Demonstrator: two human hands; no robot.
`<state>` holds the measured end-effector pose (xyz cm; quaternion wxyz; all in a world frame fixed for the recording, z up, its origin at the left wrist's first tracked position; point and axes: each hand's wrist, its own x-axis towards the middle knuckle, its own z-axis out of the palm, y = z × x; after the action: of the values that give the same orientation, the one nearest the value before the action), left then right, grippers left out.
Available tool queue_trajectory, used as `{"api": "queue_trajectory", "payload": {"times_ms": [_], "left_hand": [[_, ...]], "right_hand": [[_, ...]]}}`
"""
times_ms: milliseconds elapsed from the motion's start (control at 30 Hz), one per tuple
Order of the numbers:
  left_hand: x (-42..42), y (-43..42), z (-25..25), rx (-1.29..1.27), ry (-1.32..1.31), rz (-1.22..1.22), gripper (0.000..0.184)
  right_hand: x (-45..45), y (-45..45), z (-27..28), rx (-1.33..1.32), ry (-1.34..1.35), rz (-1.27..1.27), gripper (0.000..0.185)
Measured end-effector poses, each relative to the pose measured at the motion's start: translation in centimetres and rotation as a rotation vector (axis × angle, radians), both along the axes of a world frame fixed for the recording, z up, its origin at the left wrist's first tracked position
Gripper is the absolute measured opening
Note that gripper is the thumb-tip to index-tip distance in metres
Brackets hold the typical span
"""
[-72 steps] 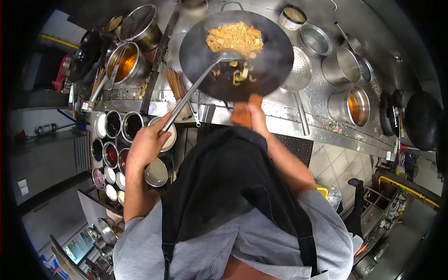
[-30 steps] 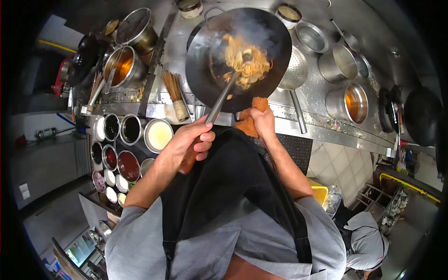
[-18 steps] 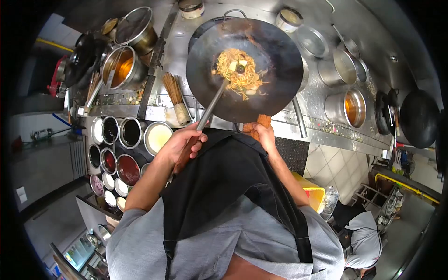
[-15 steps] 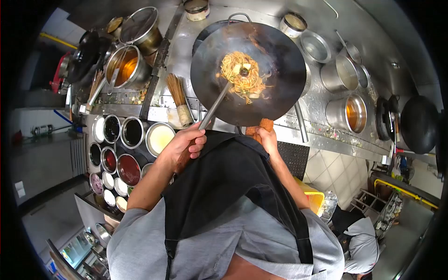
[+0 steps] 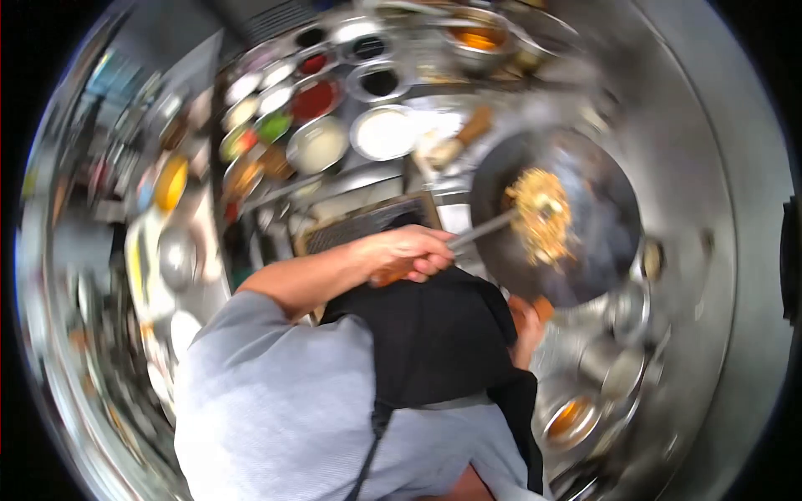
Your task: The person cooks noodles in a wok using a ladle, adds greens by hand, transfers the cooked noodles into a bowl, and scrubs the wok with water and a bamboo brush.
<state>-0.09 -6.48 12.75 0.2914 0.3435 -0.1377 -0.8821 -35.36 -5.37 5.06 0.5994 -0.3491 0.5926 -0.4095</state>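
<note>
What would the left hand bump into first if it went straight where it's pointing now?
Probably the wok: the left hand points toward its near side along the metal handle. Depth is unclear, so it might pass above.

A light grey shirt (image 5: 259, 409) fills 7 o'clock, its short sleeve (image 5: 255, 317) ending at 8. Over it lies a plain black apron (image 5: 434, 342) near 5 o'clock, with a thin dark strap (image 5: 380, 422) at 6 and a broader black band (image 5: 523, 417) at 5. Left hand (image 5: 415, 250) and right hand (image 5: 527, 330) are bare.
</note>
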Motion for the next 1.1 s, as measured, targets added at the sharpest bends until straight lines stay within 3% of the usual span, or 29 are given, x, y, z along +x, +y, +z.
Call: {"api": "queue_trajectory", "payload": {"times_ms": [33,100,200,333,400,433,533,600,800,1000,1100], "left_hand": [[-1.1,2.3,0.0,0.017,-0.001,0.092,0.057],[-2.5,6.7,-0.1,0.055,0.016,0.23,0.058],[-4.4,12.4,0.6,0.057,0.059,0.368,0.062],[-8.7,17.8,6.2,0.01,0.019,0.593,0.071],[-11.7,18.5,8.3,0.04,-0.015,0.742,0.075],[-13.2,19.6,9.0,0.037,-0.026,0.815,0.078],[-16.1,24.9,11.2,0.062,-0.091,1.026,0.079],[-16.6,27.8,12.5,0.051,-0.113,1.143,0.071],[-16.3,38.1,13.1,0.042,-0.157,1.466,0.052],[-15.3,46.0,15.1,0.018,-0.17,1.712,0.061],[-14.3,49.1,16.0,0.025,-0.158,1.823,0.057]], "right_hand": [[0.5,0.1,3.2,0.026,0.064,0.08,0.038],[-2.7,0.5,-0.2,0.021,-0.109,0.061,0.033],[-3.8,0.3,2.2,0.0,-0.098,0.234,0.034],[-5.5,-4.1,5.8,-0.12,0.023,0.559,0.034],[-6.2,-9.0,3.0,-0.166,0.085,0.722,0.033],[-5.4,-9.2,4.6,-0.132,-0.008,0.765,0.032],[-0.7,-6.4,8.3,-0.041,-0.199,0.864,0.031],[2.8,-5.0,9.8,0.029,-0.223,0.923,0.029],[14.5,2.9,8.7,0.01,-0.316,1.207,0.026],[23.6,10.5,10.0,0.037,-0.315,1.385,0.031],[27.9,13.9,11.0,0.013,-0.331,1.456,0.035]]}}
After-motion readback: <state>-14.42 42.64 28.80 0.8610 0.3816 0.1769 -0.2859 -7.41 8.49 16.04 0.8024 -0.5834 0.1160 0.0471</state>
